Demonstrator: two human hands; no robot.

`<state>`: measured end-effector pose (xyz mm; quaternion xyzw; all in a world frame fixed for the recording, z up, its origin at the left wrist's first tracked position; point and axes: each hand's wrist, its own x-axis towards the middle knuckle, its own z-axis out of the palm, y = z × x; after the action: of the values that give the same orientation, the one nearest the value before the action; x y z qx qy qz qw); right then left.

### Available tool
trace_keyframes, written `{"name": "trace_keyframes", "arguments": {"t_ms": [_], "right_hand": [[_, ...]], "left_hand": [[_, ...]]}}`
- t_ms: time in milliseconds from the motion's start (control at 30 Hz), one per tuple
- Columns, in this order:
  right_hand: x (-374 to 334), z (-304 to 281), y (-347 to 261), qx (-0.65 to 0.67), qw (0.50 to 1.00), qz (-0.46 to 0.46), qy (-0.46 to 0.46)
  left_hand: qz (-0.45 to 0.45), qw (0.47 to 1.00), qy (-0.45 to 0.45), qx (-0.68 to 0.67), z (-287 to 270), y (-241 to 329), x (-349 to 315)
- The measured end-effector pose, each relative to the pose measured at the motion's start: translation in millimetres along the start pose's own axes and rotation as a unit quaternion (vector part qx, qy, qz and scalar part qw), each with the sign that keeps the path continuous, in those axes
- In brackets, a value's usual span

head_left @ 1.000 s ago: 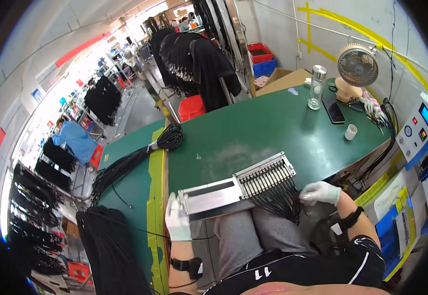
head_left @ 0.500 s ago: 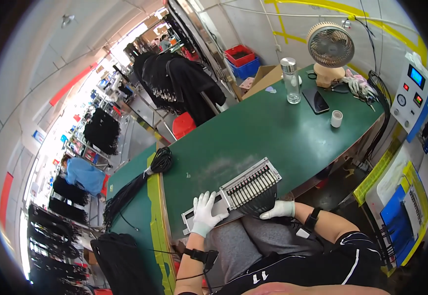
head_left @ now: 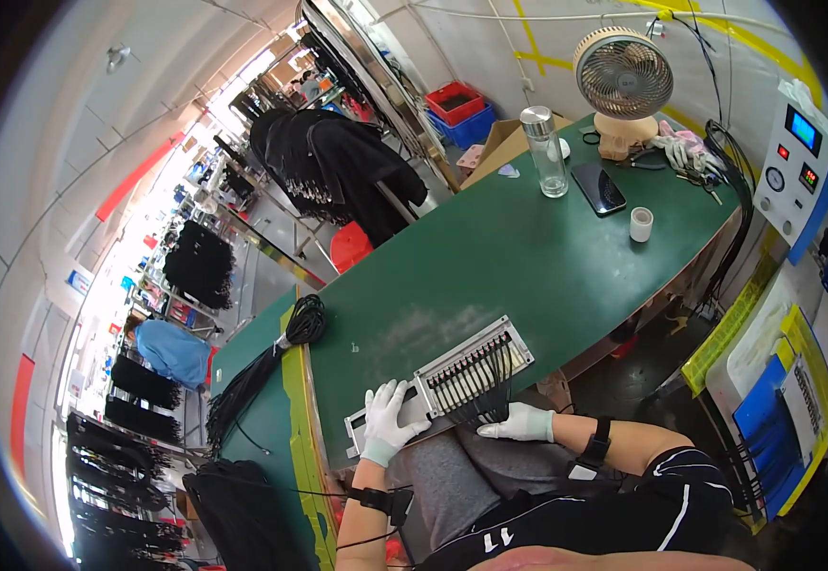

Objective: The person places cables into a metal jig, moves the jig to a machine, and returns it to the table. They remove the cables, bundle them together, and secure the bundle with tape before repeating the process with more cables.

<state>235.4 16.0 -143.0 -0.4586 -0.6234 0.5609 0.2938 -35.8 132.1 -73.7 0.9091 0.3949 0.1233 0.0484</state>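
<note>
A silver metal fixture [head_left: 476, 366] lies at the near edge of the green table. Its slotted tray holds a row of black cables [head_left: 482, 404] with pale ends, which hang toward my lap. My left hand [head_left: 390, 419], in a white glove, rests flat on the fixture's left plate [head_left: 357, 433], fingers stretched out and holding nothing. Just below the tray, my right hand [head_left: 520, 423], also gloved, is closed on the cables. Its thumb side points left, and the other fingers are mostly hidden.
A tied bundle of black cables [head_left: 304, 324] lies at the left across a yellow-taped edge [head_left: 300, 419]. Toward the far right stand a glass bottle [head_left: 547, 157], a phone [head_left: 598, 189], a white roll [head_left: 641, 225] and a fan [head_left: 623, 76]. A control box [head_left: 794, 171] is at right.
My right hand has shifted left along the cables, and some cables now cross over the tray's right end. My left hand stays flat on the plate. The view has shifted slightly.
</note>
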Motion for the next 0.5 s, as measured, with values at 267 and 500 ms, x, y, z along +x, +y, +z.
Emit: {"name": "trace_keyframes", "arguments": {"t_ms": [267,500], "right_hand": [[-4.2,5.3,-16.8,0.311,0.944,0.092,-0.056],[-19.3,-19.4,-60.7,0.398,0.912,0.084,-0.062]], "left_hand": [[0.0,1.0,0.012,0.0,2.1,-5.0,-4.5],[-0.02,0.999,0.0,0.031,0.8,5.7,-5.3]]}}
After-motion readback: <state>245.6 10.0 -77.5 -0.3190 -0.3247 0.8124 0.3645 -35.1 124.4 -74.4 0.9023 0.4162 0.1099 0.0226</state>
